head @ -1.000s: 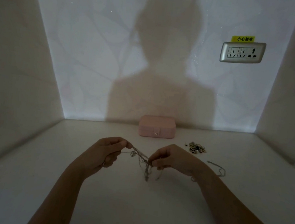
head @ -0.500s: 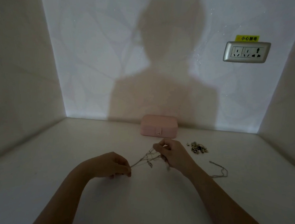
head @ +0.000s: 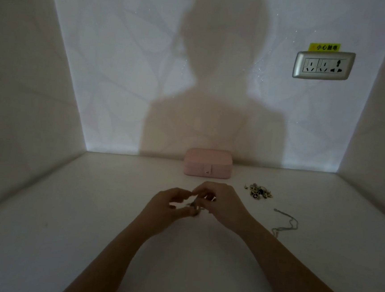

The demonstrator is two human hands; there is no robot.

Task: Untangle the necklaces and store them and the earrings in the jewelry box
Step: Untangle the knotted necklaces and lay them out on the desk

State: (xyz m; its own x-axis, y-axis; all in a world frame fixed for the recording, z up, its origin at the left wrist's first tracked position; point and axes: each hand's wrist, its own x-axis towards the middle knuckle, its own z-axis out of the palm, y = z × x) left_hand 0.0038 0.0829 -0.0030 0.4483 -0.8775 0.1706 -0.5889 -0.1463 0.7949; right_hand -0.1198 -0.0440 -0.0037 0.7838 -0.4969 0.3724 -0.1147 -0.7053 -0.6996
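Head view: the left hand (head: 170,204) and the right hand (head: 222,204) meet fingertip to fingertip, and both pinch the tangled necklaces (head: 195,208), a small knot of thin chain bunched between them. The fingers of both hands are curled in around the knot. The picture is dim and a little blurred there, so single strands cannot be made out. The hands are over the middle of the white bench (head: 86,229), with both bare forearms reaching in from the near edge.

The pink jewelry box (head: 208,163) stands at the bench's far edge, against the back wall (head: 123,70), straight beyond the hands. Its lid is down and its snap tab faces the person. A small heap of earrings (head: 258,190) lies on the bench to the right of the box and nearer to the person, just beyond the right hand. A loose necklace (head: 287,224) lies by itself in a curved line nearer the right edge, beside the right forearm and apart from the knot.

On the back wall a person's shadow (head: 215,89) falls above the box. A silver wall socket (head: 323,65) sits high on the right, with a yellow label (head: 324,46) just above it.
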